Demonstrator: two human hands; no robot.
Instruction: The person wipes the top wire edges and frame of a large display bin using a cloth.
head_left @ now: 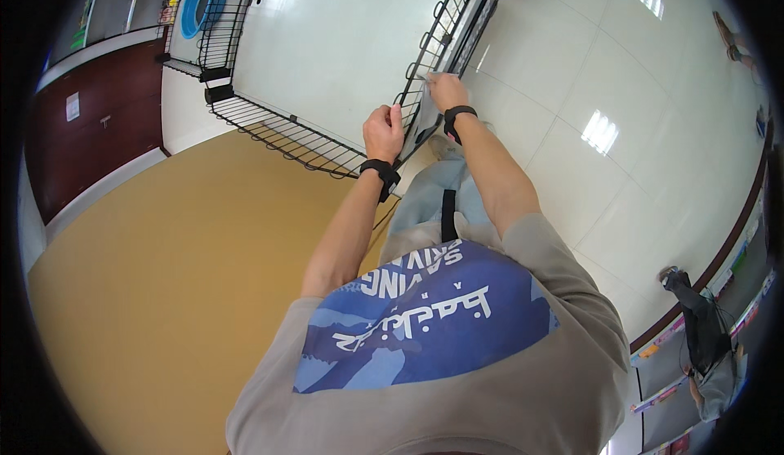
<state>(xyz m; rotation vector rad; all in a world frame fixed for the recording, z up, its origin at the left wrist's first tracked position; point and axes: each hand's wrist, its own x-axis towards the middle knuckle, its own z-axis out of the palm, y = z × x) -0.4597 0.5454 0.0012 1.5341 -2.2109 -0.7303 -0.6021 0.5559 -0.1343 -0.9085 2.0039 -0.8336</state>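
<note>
My right hand [449,92] pinches the top end of a grey, flexible strip [424,114] that looks like film or plastic. This strip hangs along the outer side of a black wire guard rail [414,73]. My left hand [384,133] is at the rail's near corner, fingers curled and thumb raised. Whether anything lies between its fingers is hidden. The rail borders a white smooth display surface [331,32], and another wire section [288,133] runs off to the left from the corner. Black bands circle both my wrists.
A blue plastic basin [199,5] stands beyond the left wire section. Dark red cabinet doors [101,118] are farther left. A broad tan surface [184,283] spreads at lower left. White tiled floor [551,75] lies right, with another person [704,326] near stocked shelves [664,387].
</note>
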